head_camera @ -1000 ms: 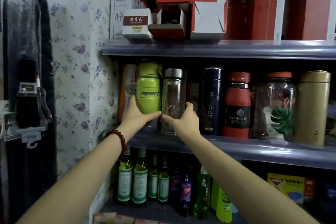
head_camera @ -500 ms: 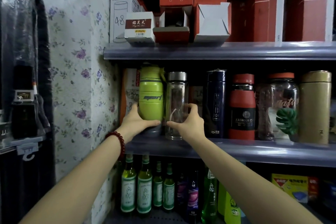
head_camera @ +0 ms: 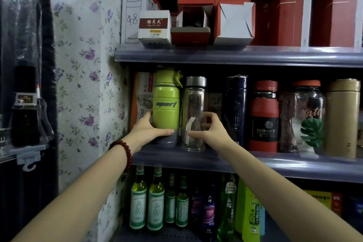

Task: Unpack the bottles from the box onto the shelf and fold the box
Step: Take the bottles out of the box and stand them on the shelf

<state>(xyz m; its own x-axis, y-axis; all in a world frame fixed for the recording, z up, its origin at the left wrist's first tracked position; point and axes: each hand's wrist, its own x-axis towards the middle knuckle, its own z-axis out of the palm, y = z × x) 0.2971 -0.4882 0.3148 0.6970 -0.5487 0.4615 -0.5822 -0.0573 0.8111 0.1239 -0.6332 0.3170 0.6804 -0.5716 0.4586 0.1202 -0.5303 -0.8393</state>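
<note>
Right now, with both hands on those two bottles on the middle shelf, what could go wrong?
The clear glass bottle stands near the front lip of the middle shelf; a nudge from the right hand might tip it off, and it looks breakable. The green sport bottle held by the left hand nearly touches it, so shifting one could knock the other. The navy flask stands close by, leaving the fingers little room.

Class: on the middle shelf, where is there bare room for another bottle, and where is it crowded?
No free slot shows. Green bottle, clear bottle, navy flask, red bottle, glass jar and gold flask stand packed. Only the shelf's front lip is bare.
</note>
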